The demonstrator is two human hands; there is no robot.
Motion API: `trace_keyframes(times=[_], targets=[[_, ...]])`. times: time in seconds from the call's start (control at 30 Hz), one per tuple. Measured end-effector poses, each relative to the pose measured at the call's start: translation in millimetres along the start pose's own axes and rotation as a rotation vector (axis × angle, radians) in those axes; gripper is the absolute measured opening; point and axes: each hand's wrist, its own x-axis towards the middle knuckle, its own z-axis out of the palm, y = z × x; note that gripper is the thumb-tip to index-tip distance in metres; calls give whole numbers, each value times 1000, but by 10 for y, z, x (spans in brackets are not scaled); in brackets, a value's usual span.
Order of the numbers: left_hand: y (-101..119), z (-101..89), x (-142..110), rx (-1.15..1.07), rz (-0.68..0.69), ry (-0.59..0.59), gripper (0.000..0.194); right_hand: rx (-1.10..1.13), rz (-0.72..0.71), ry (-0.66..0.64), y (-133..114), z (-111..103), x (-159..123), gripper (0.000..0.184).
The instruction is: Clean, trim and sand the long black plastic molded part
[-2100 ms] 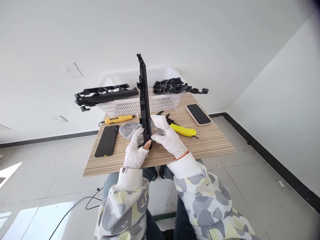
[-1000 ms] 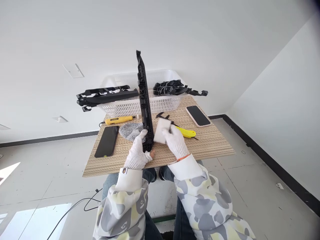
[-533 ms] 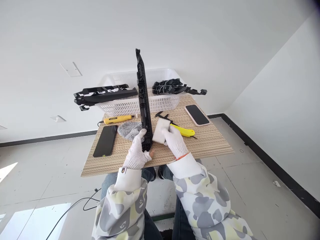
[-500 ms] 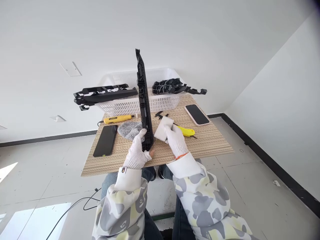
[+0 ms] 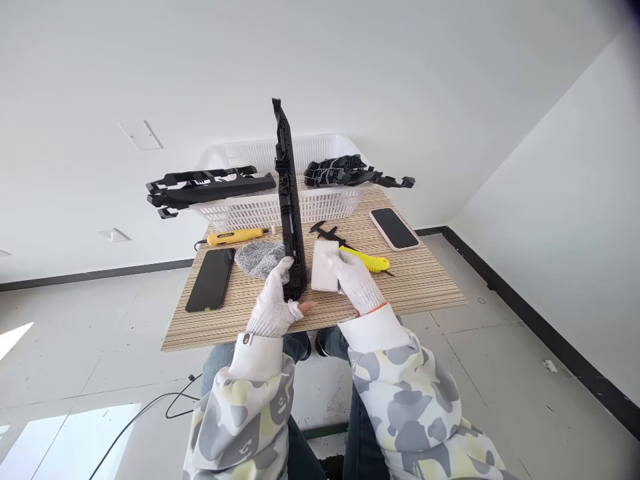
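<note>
My left hand (image 5: 275,303), in a white knit glove with a bare fingertip showing, grips the lower end of a long black plastic trim piece (image 5: 289,207). The piece stands nearly upright, its ribbed side facing me. In my gloved right hand (image 5: 353,275) is a flat white sponge-like block (image 5: 325,267), pinched by its right edge and apart from the trim piece. Behind the right hand lie a yellow utility knife (image 5: 373,261) and a black caliper (image 5: 327,232). A grey cloth (image 5: 259,260) rests on the table, partly behind the trim piece and my left hand.
A white plastic basket (image 5: 240,215) stands at the back of the striped table (image 5: 420,287), with black trim pieces (image 5: 210,190) on the left and more black parts (image 5: 345,172) on the right. A yellow corded tool (image 5: 235,237), a dark phone (image 5: 210,280) and a pink-edged phone (image 5: 395,229) lie around.
My right hand has turned the white block more upright and shifted slightly right and down, uncovering more of the caliper. The left hand and trim piece have barely moved.
</note>
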Motion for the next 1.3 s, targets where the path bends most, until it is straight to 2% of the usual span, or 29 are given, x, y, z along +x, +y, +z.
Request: trace_keyframes(times=[0.1,0.23,0.37,0.47,0.5,0.6,0.73,0.87,1.0,1.03,1.13,1.2,1.3], targets=[[54,-7,-3,-12,-28,3,103,-23,44,-95,-50,8,-43,35],[147,-17,-9,-102,-120,-69,107,-16,13,30,-119,26,-86,36],[170,-10,-5,-91,-31,-27,106,-34,49,-64,-127,31,-74,30],[149,1,-4,-127,-68,-47,107,-35,75,82,-115,34,-51,32],[143,2,-5,-130,-71,-51,107,-38,88,76,-115,34,-48,32],[132,0,-3,-105,-24,-38,104,-59,115,-80,-132,28,-56,32],[119,2,6,-104,-27,-39,107,-11,77,-19,-134,16,-73,30],[96,12,14,-83,50,-18,104,-9,73,-162,-77,33,-52,30],[89,15,6,-70,24,-30,105,123,66,13,-76,57,-44,27],[89,12,3,-65,18,-28,105,102,78,0,-93,51,-56,26],[86,-8,1,-47,10,-18,105,-47,114,-178,-145,25,-106,28],[82,-22,8,-39,0,-20,106,-85,51,-213,-148,36,-117,31],[75,-31,25,-45,25,-27,105,-72,-124,-42,-89,118,-74,30]])
